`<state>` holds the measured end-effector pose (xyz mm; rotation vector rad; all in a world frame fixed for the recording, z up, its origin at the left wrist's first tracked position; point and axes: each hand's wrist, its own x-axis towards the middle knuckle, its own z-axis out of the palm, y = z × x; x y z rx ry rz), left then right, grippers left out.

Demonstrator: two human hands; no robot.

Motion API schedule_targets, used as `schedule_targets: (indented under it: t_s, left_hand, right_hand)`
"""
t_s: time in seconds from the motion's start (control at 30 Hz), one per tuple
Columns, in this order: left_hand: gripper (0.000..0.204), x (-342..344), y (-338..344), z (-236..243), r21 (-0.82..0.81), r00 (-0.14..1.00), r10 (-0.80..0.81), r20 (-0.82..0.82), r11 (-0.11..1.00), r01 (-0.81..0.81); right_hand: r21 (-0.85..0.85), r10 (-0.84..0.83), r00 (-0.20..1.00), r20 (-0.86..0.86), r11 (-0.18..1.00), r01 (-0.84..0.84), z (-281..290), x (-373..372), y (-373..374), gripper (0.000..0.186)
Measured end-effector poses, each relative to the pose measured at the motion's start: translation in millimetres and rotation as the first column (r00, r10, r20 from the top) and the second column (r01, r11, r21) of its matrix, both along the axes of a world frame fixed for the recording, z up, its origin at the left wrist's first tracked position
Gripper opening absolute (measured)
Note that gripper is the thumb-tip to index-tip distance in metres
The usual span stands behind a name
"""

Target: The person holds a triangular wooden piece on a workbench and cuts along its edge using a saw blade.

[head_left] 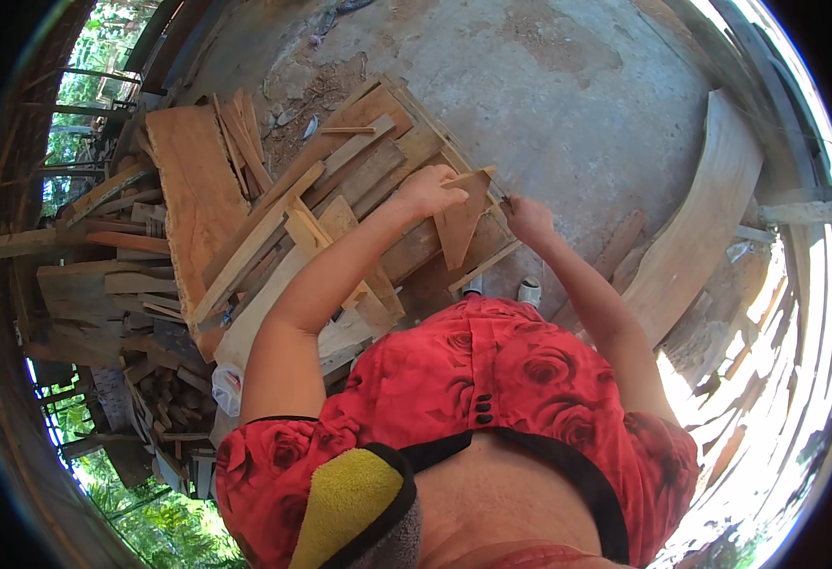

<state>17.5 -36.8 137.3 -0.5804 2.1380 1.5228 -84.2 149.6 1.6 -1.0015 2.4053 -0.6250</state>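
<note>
L hand [427,192]: fingers + thumb closed on flat brown triangular wood pc [462,226], gripping upper L edge.
Triangle: over R end of pale-edged rectangular wooden frame [485,266], one tip pointing down twd wearer; can't tell if it touches frame or sits clear.
R hand [532,223]: fingers curled in at frame's outer R edge, nr triangle's upper R corner. Small dark bit at fingertips, too small to ID; can't tell if it's gripped.
Timber: weathered grey-brown flat plank [375,180] L of triangle; wide brown rough-edged board [188,190] further L; long pale curved board [701,218] well apart to R, nr grey concrete floor [568,114].
Work at frame end: prob steadying triangle w/ L while R works close by.
Next at triangle: prob calls for firm L hold so pc doesn't twist, R fingertips kept off the pointed corner.
</note>
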Motion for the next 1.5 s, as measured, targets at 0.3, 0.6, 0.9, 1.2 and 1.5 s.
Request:
schedule_targets:
  t_s: [0.3,0.6,0.9,1.2,1.5]
  left_hand:
    - [0.049,-34.6,41.5,-122.0,-0.816,0.95,0.271,-0.155,0.508,-0.277]
    - [0.03,-41.7,44.7,-134.1,-0.919,0.936,0.258,-0.239,0.252,-0.304]
    - [0.03,-41.8,42.7,-128.2,-0.926,0.953,0.257,-0.163,0.292,-0.237]
    - [0.032,-44.8,47.2,-120.1,-0.934,0.966,0.226,-0.126,0.301,-0.193]
    - [0.034,-40.9,42.4,-123.1,-0.922,0.957,0.263,-0.119,0.329,-0.205]
  right_hand:
    - [0.016,-0.024,1.0,0.018,1.0,0.024,0.6,3.1,2.2,0.04]
    - [-0.007,-0.049,0.999,0.005,0.999,0.049,0.7,4.0,0.1,0.035]
    - [0.112,-0.025,1.0,-0.008,0.993,0.025,5.1,33.0,87.5,0.032]
    - [0.085,-0.023,1.0,-0.003,0.996,0.023,6.1,4.7,9.5,0.032]
    - [0.067,-0.011,0.999,-0.035,0.998,0.014,0.1,26.0,65.0,0.034]
